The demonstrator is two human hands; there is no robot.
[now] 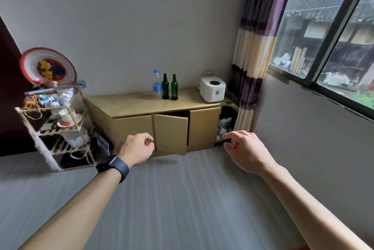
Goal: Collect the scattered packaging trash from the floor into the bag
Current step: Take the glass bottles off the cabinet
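**Head view.** Both arms are extended forward over the grey floor (pixel 182 199), presumably in readiness for a reach. The left hand (pixel 139 148) is held with its fingers loosely curled and nothing gripped. The right hand (pixel 248 151) is held half bent with the thumb apart, likewise empty.

Neither packaging trash nor a bag can be identified on the visible floor. Whitish items (pixel 224 125) are seen in the end niche of the cabinet (pixel 131 105), but their nature cannot be told.

On the cabinet are counted two green bottles (pixel 165 87), one clear bottle (pixel 156 85) and one white appliance (pixel 212 89). Three doors are counted, and the middle door (pixel 171 134) is ajar.
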